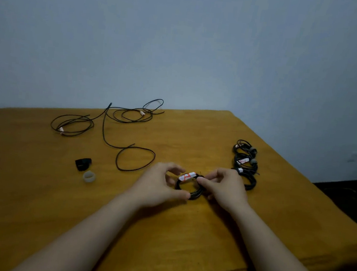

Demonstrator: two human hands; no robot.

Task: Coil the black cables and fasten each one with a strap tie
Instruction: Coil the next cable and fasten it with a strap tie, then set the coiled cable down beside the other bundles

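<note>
- Holding a small black coil (193, 195) between them, both hands meet near the middle of the bench (32, 196), the coil resting on or just above the wood (I cannot tell which).
- Left hand (160, 186): the thumb presses the coil's near edge at 7 o'clock and the other fingers (175, 168) curl over its far side, so it is pinching the coil.
- Right hand (226, 187): its fingers (205, 181) pinch the coil at the 2 o'clock edge, just beside a white-and-red label (187, 176).
- Three tied coils (245, 163) lie in a row at 2 o'clock from the hands, the nearest partly hidden behind the right hand.
- Loose cables (130, 121) sprawl from 10 to 11 o'clock — one open loop (140, 148) lies near the left hand.
- At 9 o'clock, a black strap roll (83, 164) and a pale ring (89, 176) sit just beside each other.
</note>
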